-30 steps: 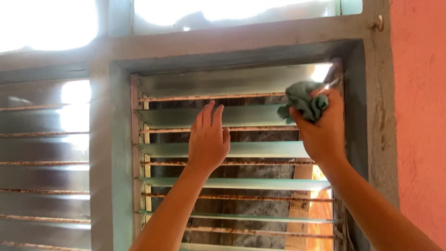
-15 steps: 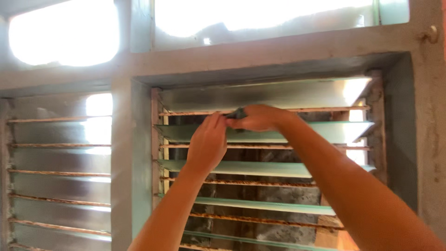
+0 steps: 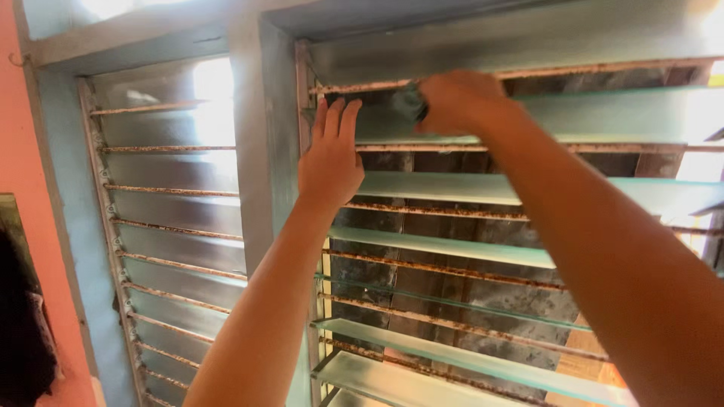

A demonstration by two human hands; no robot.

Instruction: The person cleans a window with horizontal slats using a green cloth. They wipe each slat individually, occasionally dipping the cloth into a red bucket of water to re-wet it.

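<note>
Here, right hand [image 3: 460, 102] grip closed on cloth [image 3: 409, 103] (mostly hidden), left hand [image 3: 329, 162] open flat against glass slat [image 3: 528, 117]

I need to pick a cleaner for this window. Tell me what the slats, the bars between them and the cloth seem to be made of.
Slats: likely glass, see-through with pale green edges and dusty streaks.
Bars: probably iron or steel, thin rods flecked with orange-brown rust.
Cloth: seems a soft woven or terry fabric, grey-green and bunched in the right hand; mostly hidden, so the weave stays unclear.
</note>
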